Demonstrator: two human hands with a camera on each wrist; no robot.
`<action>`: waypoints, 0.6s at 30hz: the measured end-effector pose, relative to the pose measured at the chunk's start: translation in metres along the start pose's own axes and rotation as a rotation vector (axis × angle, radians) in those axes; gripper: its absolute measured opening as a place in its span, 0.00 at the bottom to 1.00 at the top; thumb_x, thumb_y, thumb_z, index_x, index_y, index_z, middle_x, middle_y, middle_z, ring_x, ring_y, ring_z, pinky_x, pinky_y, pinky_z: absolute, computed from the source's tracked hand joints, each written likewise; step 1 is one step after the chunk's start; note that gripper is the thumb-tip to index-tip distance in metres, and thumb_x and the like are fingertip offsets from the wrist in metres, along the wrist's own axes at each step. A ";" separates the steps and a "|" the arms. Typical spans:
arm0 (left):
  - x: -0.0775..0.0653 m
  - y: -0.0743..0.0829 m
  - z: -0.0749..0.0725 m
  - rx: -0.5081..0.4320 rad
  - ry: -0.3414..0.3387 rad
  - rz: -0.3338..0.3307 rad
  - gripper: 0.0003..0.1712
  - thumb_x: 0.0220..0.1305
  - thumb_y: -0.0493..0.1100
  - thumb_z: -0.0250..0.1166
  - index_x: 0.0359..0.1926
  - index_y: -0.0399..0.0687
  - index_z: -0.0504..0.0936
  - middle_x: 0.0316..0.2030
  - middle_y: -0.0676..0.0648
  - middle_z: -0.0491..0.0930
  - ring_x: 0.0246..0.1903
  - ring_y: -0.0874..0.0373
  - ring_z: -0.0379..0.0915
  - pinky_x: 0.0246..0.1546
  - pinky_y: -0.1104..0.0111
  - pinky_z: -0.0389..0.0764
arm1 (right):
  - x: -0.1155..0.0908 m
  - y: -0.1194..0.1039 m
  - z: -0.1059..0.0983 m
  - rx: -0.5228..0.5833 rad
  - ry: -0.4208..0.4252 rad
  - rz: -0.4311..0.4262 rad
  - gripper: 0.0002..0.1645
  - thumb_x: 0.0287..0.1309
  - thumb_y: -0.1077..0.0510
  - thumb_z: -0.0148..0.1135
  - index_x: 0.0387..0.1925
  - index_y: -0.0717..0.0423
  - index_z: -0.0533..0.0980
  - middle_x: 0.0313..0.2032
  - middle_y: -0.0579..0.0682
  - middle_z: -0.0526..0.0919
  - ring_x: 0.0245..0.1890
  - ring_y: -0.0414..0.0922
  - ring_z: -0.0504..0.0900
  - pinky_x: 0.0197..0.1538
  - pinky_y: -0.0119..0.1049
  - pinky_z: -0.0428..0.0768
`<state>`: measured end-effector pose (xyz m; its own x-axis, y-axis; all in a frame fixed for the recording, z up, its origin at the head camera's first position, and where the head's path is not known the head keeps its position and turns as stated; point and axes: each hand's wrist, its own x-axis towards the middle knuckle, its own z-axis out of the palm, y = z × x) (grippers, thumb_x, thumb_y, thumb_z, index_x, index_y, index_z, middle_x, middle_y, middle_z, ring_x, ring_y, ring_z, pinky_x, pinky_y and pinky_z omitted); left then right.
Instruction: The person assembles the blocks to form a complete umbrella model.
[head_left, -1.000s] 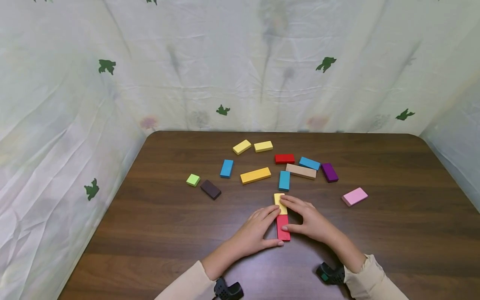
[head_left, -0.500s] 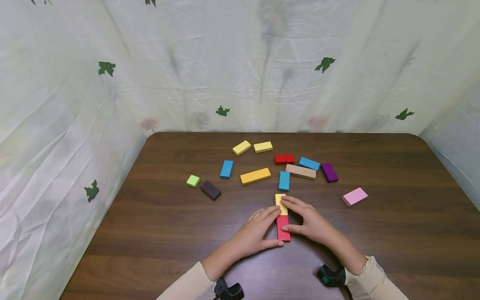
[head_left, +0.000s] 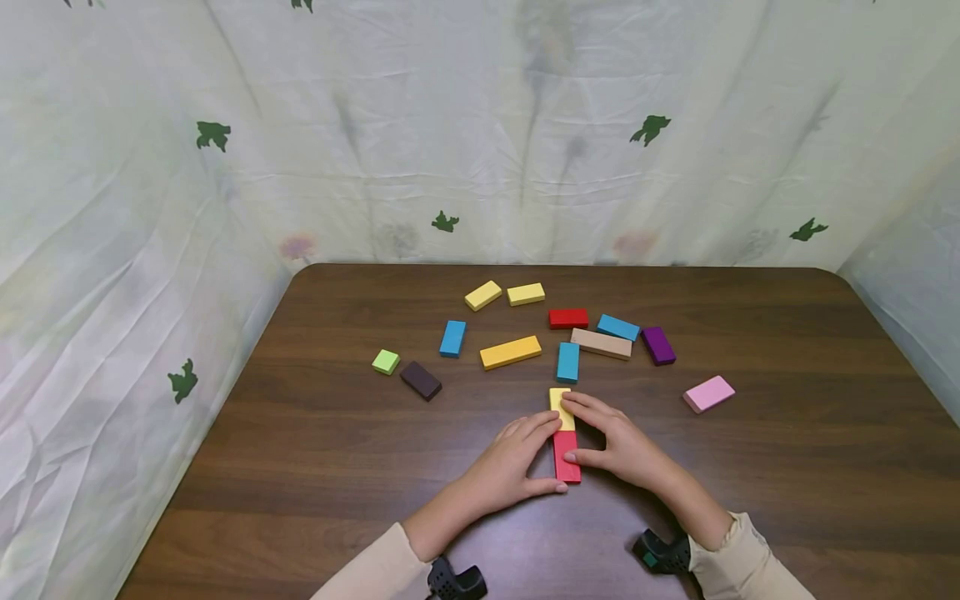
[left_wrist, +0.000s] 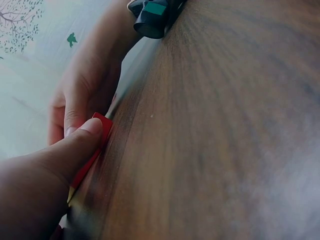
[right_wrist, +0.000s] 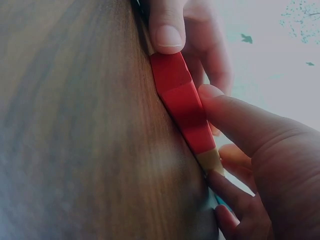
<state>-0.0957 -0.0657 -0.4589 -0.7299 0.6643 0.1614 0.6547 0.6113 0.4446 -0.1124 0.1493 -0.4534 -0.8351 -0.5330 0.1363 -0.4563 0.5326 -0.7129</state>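
A red block (head_left: pixel 566 467) and a pale yellow block (head_left: pixel 557 402) lie end to end on the table, the yellow one farther away. My left hand (head_left: pixel 513 462) holds the row from the left, fingertips along the yellow block's side. Its thumb (left_wrist: pixel 82 137) presses the red block's near end. From the right my right hand (head_left: pixel 618 442) grips the same pair. Its thumb (right_wrist: pixel 225 107) rests on the red block's edge, and its fingers reach the yellow block (right_wrist: pixel 211 160). In the left wrist view, the left fingertips are hidden.
Beyond the hands lie several loose blocks: a blue block (head_left: pixel 567 363), an orange block (head_left: pixel 511 353), a tan block (head_left: pixel 602 344) and another red block (head_left: pixel 568 319). A dark brown block (head_left: pixel 422 380) and green block (head_left: pixel 386 362) sit left, a pink block (head_left: pixel 708 394) right.
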 end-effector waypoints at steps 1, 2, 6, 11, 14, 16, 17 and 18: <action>0.000 0.000 -0.001 -0.001 -0.003 -0.004 0.45 0.52 0.65 0.59 0.63 0.43 0.62 0.64 0.49 0.57 0.61 0.54 0.54 0.59 0.59 0.56 | 0.000 0.000 0.000 -0.002 0.001 -0.002 0.40 0.46 0.47 0.67 0.60 0.57 0.66 0.62 0.51 0.63 0.60 0.53 0.61 0.55 0.60 0.58; 0.000 0.001 -0.001 -0.003 -0.007 -0.009 0.45 0.52 0.65 0.59 0.64 0.43 0.62 0.64 0.49 0.57 0.61 0.54 0.54 0.59 0.58 0.56 | 0.000 0.000 0.000 0.001 0.001 -0.001 0.40 0.46 0.47 0.67 0.60 0.57 0.66 0.62 0.52 0.63 0.60 0.53 0.61 0.55 0.60 0.58; 0.001 0.001 -0.003 -0.012 -0.027 -0.018 0.46 0.51 0.66 0.59 0.64 0.43 0.61 0.64 0.49 0.57 0.61 0.54 0.54 0.59 0.58 0.56 | 0.001 0.000 0.000 0.004 -0.001 0.007 0.40 0.47 0.46 0.67 0.61 0.57 0.66 0.62 0.52 0.63 0.60 0.54 0.61 0.55 0.60 0.59; 0.006 -0.004 -0.009 -0.063 -0.013 -0.003 0.45 0.50 0.66 0.60 0.63 0.43 0.62 0.63 0.48 0.58 0.60 0.53 0.55 0.57 0.57 0.60 | 0.001 -0.001 -0.001 0.004 -0.014 0.026 0.41 0.46 0.46 0.67 0.61 0.56 0.65 0.62 0.51 0.62 0.61 0.54 0.60 0.55 0.59 0.58; 0.011 -0.009 -0.014 -0.125 0.027 -0.003 0.42 0.53 0.63 0.61 0.62 0.42 0.63 0.61 0.47 0.59 0.60 0.53 0.55 0.56 0.58 0.61 | 0.000 -0.001 -0.001 -0.002 -0.022 0.037 0.42 0.46 0.44 0.66 0.62 0.55 0.64 0.63 0.51 0.61 0.61 0.54 0.59 0.55 0.59 0.59; 0.015 -0.014 -0.017 -0.164 0.058 -0.016 0.41 0.54 0.61 0.60 0.62 0.42 0.63 0.61 0.46 0.60 0.60 0.54 0.55 0.57 0.59 0.61 | 0.000 -0.002 -0.002 0.004 -0.024 0.047 0.43 0.46 0.43 0.66 0.62 0.54 0.64 0.63 0.51 0.61 0.61 0.54 0.59 0.55 0.59 0.58; 0.018 -0.016 -0.019 -0.179 0.072 -0.026 0.40 0.55 0.60 0.60 0.62 0.42 0.62 0.60 0.46 0.60 0.60 0.54 0.55 0.57 0.60 0.61 | 0.000 -0.002 -0.002 0.002 -0.026 0.050 0.43 0.46 0.42 0.66 0.62 0.54 0.64 0.63 0.51 0.61 0.61 0.54 0.59 0.55 0.60 0.58; 0.020 -0.018 -0.020 -0.194 0.087 -0.035 0.39 0.56 0.59 0.60 0.62 0.41 0.62 0.60 0.46 0.60 0.60 0.54 0.55 0.57 0.60 0.61 | 0.000 -0.002 -0.002 0.003 -0.025 0.055 0.43 0.46 0.42 0.65 0.62 0.54 0.64 0.63 0.51 0.61 0.61 0.54 0.59 0.55 0.60 0.58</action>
<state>-0.1262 -0.0724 -0.4463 -0.7712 0.5994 0.2145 0.5848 0.5337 0.6109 -0.1124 0.1492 -0.4506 -0.8508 -0.5193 0.0802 -0.4094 0.5595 -0.7207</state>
